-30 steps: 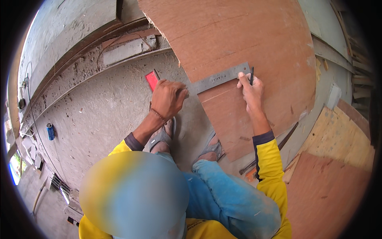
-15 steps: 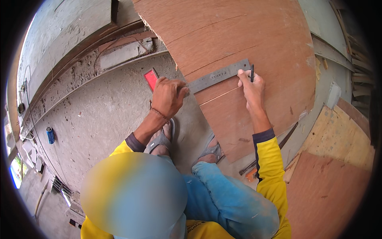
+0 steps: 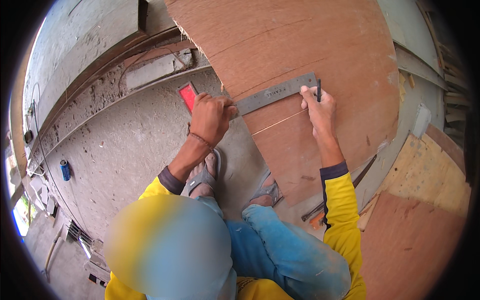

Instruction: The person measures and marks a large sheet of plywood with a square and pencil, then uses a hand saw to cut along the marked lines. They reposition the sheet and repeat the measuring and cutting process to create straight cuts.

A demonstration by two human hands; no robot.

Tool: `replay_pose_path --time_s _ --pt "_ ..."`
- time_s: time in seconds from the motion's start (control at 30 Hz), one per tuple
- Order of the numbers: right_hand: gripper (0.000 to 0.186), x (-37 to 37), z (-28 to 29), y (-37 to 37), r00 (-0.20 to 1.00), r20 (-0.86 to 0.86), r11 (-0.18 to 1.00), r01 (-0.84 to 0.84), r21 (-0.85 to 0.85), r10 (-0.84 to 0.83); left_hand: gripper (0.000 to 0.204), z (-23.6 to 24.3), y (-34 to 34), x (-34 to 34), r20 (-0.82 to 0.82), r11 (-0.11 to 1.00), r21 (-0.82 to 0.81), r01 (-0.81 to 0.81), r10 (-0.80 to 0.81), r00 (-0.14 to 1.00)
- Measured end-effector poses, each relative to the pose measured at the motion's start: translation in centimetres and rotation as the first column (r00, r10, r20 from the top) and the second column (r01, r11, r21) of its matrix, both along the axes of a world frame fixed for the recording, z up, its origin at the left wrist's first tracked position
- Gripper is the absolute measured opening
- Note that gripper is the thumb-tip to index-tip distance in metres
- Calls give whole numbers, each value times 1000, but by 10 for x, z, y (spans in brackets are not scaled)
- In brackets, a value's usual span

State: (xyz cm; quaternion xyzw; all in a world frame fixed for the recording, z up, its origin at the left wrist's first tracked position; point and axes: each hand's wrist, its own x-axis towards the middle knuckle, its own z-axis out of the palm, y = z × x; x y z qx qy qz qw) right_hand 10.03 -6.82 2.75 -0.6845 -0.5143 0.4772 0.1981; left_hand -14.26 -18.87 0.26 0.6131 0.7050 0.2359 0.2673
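A try square with a red handle [image 3: 187, 97] and a flat grey metal blade [image 3: 272, 95] lies across a reddish-brown plywood sheet [image 3: 300, 50]. My left hand [image 3: 210, 117] is closed around the square where handle and blade meet, at the sheet's left edge, and hides that joint. Near the blade's far end, my right hand [image 3: 322, 110] pinches a dark pencil or marker [image 3: 318, 90] that points upward. Its thumb rests by the blade's end. Several thin lines run across the sheet, and a pale one [image 3: 280, 122] lies just below the blade.
Below the sheet's right side lie an orange-handled tool [image 3: 317, 220] and more plywood [image 3: 410, 240]. Dusty concrete floor [image 3: 125, 150] spreads left, with a blue can [image 3: 65, 170] on it. My sandalled feet [image 3: 205, 175] are beside and under the sheet's edge.
The square's red handle has shifted slightly up and left with my left hand. My right hand keeps its place by the blade's end, still holding the dark pencil or marker.
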Motion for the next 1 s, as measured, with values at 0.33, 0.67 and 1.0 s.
replay_pose_path --time_s 0.33,0.67,1.0 --pt "21 -1 -2 1 1000 -14 1000 14 -6 -14 11 3 5 -3 -74 996 -87 3 -10 997" --pt "26 9 -3 -8 1000 19 999 5 36 -6 10 2 5 -5 -64 998 -27 53 -55 996" --pt "53 33 19 8 815 -548 896 373 241 -191 11 1 5 -7 -69 997 -46 64 -67 995"
